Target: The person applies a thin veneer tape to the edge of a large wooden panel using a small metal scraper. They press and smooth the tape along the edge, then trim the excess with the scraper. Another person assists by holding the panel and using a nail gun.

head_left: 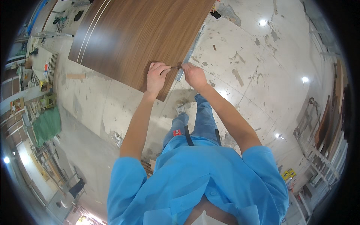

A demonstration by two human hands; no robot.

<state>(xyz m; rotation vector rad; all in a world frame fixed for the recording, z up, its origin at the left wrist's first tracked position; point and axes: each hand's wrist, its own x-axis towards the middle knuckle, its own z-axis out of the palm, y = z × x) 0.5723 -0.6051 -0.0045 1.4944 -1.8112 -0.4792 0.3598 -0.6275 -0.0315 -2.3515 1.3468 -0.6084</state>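
Observation:
A large brown wood-grain panel (131,41) lies in front of me, with two pale lines running along its left side. Over its near right corner, my left hand (156,77) pinches one end of a thin dark strip (175,67), its fingers closed. My right hand (194,76) is closed at the strip's other end, just by the panel's right edge; its fingertips are partly hidden. What exactly the strip is, I cannot make out. A grey metal rail (180,75) shows beneath the panel along that edge.
Flaked, stained floor (243,67) surrounds the panel. A green cloth (47,126) and cluttered shelving stand at the left. At the right are a metal rack (313,138) and yellow boxes (288,174). A black item (215,14) lies beyond the panel's right edge.

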